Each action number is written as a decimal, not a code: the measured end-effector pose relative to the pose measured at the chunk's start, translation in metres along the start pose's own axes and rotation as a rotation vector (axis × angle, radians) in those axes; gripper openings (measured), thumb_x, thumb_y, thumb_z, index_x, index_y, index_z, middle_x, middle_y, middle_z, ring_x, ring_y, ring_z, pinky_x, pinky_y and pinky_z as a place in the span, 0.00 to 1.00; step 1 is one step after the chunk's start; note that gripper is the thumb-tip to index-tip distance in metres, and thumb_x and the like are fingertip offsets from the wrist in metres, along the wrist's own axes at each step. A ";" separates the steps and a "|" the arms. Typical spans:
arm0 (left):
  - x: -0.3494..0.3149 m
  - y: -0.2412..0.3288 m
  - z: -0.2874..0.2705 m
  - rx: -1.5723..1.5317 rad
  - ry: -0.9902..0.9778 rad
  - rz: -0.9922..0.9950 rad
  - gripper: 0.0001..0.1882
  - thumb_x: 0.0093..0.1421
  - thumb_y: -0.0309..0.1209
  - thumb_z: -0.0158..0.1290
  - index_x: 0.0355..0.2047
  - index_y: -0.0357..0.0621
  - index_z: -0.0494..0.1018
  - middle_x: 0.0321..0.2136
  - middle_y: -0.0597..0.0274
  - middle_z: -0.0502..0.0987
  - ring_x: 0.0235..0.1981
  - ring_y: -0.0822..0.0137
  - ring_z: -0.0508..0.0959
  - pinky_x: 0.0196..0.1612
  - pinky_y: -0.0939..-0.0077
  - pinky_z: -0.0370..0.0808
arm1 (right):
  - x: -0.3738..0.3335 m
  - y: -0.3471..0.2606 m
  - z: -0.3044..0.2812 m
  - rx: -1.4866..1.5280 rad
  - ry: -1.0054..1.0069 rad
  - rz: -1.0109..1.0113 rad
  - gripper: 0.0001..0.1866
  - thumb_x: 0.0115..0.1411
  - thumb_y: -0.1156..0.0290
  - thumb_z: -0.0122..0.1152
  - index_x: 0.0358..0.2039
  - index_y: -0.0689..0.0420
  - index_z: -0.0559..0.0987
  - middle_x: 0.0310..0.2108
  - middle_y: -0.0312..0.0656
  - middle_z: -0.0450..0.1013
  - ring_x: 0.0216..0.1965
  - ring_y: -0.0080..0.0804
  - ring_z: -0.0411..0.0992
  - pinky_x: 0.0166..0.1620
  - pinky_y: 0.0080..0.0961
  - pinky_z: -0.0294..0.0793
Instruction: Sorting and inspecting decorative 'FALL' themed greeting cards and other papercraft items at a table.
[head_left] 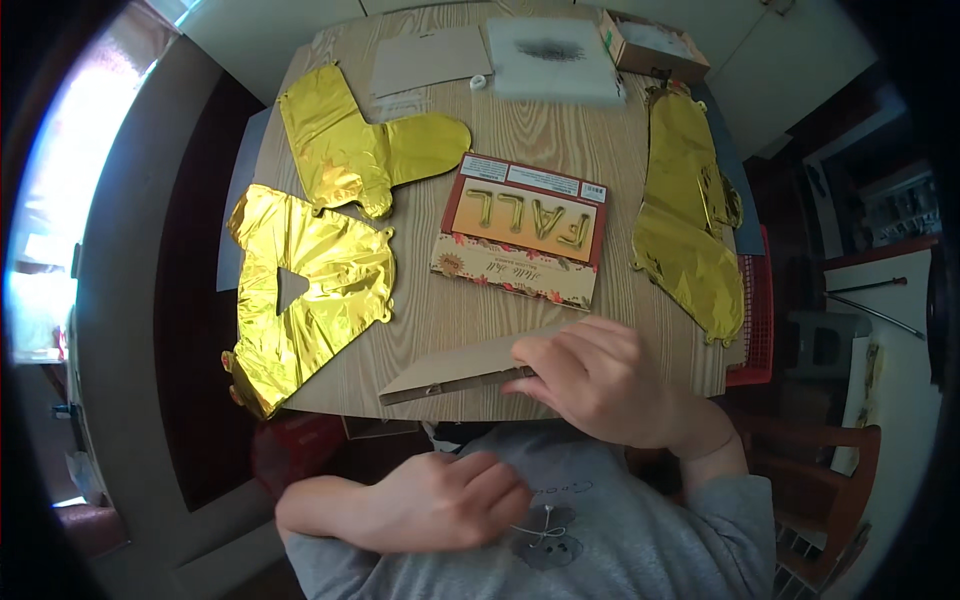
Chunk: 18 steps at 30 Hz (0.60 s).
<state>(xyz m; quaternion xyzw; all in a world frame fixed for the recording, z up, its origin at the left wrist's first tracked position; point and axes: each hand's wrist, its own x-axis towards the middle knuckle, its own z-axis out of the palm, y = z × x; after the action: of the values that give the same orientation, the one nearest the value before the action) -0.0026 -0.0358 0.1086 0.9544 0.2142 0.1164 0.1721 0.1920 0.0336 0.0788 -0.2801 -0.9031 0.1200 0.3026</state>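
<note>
At the table's near edge, my right hand [596,382] pinches the right end of a flat brown cardboard box [455,372], thumb below and fingers on top. The box lies tilted, and its thin open-looking edge faces me. My left hand [458,503] is curled into a fist in front of my grey shirt, off the table; whatever is inside it, if anything, is hidden. Beyond the cardboard lies a printed balloon box [520,232] in red and orange. To the left are a flat gold foil letter balloon [335,285] with a triangular hole and an L-shaped gold foil balloon [345,145].
Another flat gold foil balloon [680,220] lies along the table's right side. At the far side are a grey-brown card sheet [430,62], a white translucent pack [555,75], a small white roll [478,82] and an open carton [655,60]. A wooden chair [850,480] stands at right.
</note>
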 end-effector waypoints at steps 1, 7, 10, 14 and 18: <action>0.002 -0.001 0.016 0.048 -0.004 -0.040 0.07 0.39 0.29 0.49 0.20 0.42 0.66 0.19 0.66 0.63 0.20 0.74 0.68 0.14 0.84 0.67 | 0.003 0.000 -0.003 0.010 -0.051 0.012 0.18 0.38 0.67 0.67 0.27 0.59 0.71 0.20 0.37 0.69 0.22 0.32 0.71 0.27 0.26 0.70; 0.009 -0.026 0.073 0.198 0.291 -0.247 0.08 0.43 0.30 0.54 0.23 0.42 0.67 0.24 0.64 0.68 0.27 0.68 0.72 0.24 0.78 0.71 | 0.019 0.006 -0.004 0.018 -0.063 0.081 0.14 0.39 0.65 0.66 0.25 0.56 0.73 0.20 0.38 0.70 0.23 0.34 0.71 0.27 0.26 0.70; -0.007 -0.025 0.065 0.249 0.624 -0.239 0.17 0.44 0.34 0.60 0.31 0.41 0.68 0.33 0.59 0.70 0.35 0.63 0.72 0.34 0.70 0.71 | 0.024 0.012 -0.002 0.020 -0.062 0.075 0.14 0.39 0.64 0.66 0.24 0.55 0.74 0.20 0.38 0.70 0.23 0.34 0.71 0.27 0.26 0.70; -0.050 -0.055 0.074 0.280 1.180 -0.464 0.38 0.40 0.38 0.65 0.48 0.40 0.58 0.46 0.54 0.64 0.46 0.57 0.68 0.48 0.63 0.65 | 0.030 0.016 -0.003 0.032 -0.049 0.089 0.14 0.39 0.63 0.66 0.23 0.55 0.74 0.20 0.37 0.70 0.23 0.34 0.71 0.26 0.27 0.69; -0.053 -0.089 0.079 -0.642 0.971 -0.566 0.31 0.41 0.29 0.64 0.45 0.35 0.65 0.45 0.52 0.69 0.48 0.62 0.69 0.52 0.69 0.63 | 0.034 0.017 -0.002 0.041 -0.090 0.083 0.13 0.41 0.62 0.64 0.25 0.54 0.72 0.22 0.36 0.69 0.26 0.33 0.71 0.28 0.27 0.69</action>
<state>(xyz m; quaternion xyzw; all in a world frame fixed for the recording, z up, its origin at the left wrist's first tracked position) -0.0589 -0.0055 -0.0049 0.6007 0.4658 0.5433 0.3566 0.1781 0.0675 0.0900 -0.3054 -0.9007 0.1632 0.2622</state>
